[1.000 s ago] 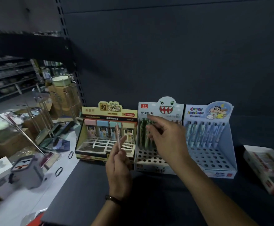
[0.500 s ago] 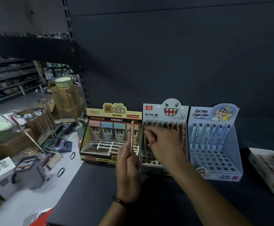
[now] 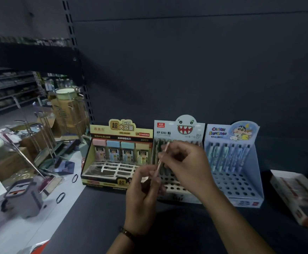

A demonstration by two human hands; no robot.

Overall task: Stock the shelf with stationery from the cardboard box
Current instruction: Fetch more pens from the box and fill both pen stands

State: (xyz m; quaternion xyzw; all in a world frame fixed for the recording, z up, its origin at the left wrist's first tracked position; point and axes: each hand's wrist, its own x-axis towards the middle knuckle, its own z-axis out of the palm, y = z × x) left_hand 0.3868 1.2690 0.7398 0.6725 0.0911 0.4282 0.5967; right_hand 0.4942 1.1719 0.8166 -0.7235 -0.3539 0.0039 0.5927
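A thin pink pencil (image 3: 161, 159) stands tilted in front of the shark-face display box (image 3: 178, 132). My left hand (image 3: 143, 195) holds its lower part. My right hand (image 3: 184, 165) pinches it near the top. The shark-face display box holds a back row of pencils above rows of round holes. On the dark shelf (image 3: 98, 213) it stands between a yellow lead-refill box (image 3: 119, 153) and a blue cartoon pen box (image 3: 233, 162). The cardboard stock box is not plainly in view.
A white flat carton (image 3: 297, 197) lies at the shelf's right end. Left of the shelf, the floor (image 3: 6, 233) is crowded with a grey bin (image 3: 21, 197), wire racks (image 3: 45, 131), brown cartons (image 3: 67, 114) and loose packaging. The shelf upright (image 3: 76, 70) rises at the left.
My right hand came off the shark-face box's pencil row and took hold of the pencil in my left hand. The pencil now leans right. The view shifted closer.
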